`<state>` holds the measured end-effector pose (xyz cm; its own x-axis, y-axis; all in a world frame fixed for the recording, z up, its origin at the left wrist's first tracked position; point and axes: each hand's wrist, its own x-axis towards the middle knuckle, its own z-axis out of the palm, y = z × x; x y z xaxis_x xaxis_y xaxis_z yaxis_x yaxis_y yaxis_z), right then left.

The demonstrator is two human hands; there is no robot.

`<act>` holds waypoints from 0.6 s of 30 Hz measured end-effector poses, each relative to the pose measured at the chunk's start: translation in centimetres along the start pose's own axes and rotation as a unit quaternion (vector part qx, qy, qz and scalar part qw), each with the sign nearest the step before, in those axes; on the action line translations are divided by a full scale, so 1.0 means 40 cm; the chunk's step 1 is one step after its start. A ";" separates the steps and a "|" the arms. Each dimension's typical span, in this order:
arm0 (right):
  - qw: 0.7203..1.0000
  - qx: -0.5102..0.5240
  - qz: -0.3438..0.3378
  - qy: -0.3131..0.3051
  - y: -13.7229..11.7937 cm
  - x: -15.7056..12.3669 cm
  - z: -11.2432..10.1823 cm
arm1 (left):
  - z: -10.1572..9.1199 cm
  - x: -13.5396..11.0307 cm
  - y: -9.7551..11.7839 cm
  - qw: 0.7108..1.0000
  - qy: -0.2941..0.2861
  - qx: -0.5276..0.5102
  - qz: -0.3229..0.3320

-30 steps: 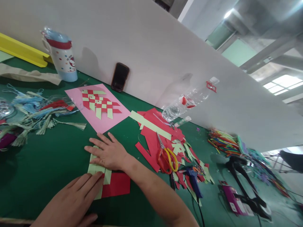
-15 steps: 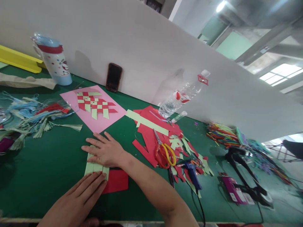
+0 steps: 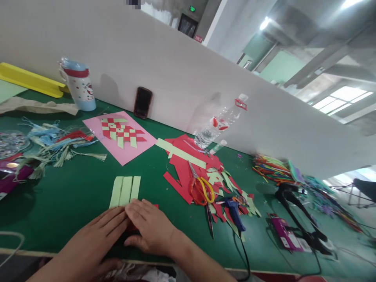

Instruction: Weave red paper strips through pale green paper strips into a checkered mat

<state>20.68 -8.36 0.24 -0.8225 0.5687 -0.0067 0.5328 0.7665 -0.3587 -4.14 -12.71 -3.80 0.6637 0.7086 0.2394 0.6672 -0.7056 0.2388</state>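
Note:
Three pale green paper strips [image 3: 125, 190] lie side by side on the green table [image 3: 73, 192], their near ends under my fingers. My left hand [image 3: 95, 235] lies flat with its fingers stretched onto the strips' near ends. My right hand [image 3: 151, 227] rests flat beside it, fingers spread, covering most of a red paper sheet [image 3: 155, 205] of which only a small edge shows. Both hands press on the paper near the table's front edge.
A pink sheet with a woven red-and-green square [image 3: 122, 131] lies behind. To the right: red and green paper scraps [image 3: 188, 160], scissors [image 3: 199, 188], a blue glue gun [image 3: 235, 211]. Also a mug [image 3: 78, 84], phone [image 3: 142, 102], water bottle [image 3: 219, 125], tassels [image 3: 53, 145] at left, coloured sticks [image 3: 273, 168].
My right hand has slid back off the green strips toward me, onto the red sheet, leaving the three strips uncovered. The left hand stayed at their near ends. The camera tilted up slightly.

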 end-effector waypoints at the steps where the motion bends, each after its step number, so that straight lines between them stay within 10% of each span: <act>1: 1.000 -0.002 0.002 0.001 -0.003 -0.005 0.011 | -0.008 -0.003 -0.008 1.000 0.003 -0.002 -0.004; 9: 1.000 -0.025 -0.012 0.009 -0.004 -0.008 0.014 | -0.006 -0.068 -0.081 0.997 -0.010 0.012 -0.078; 18: 0.998 -0.022 -0.054 0.006 -0.065 -0.067 0.031 | -0.008 -0.132 0.004 0.997 0.008 0.062 -0.054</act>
<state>21.23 -12.26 0.03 -0.8736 0.4849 0.0415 0.4492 0.8362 -0.3145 -7.64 -16.58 -4.72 0.5808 0.7796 0.2341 0.7719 -0.6188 0.1458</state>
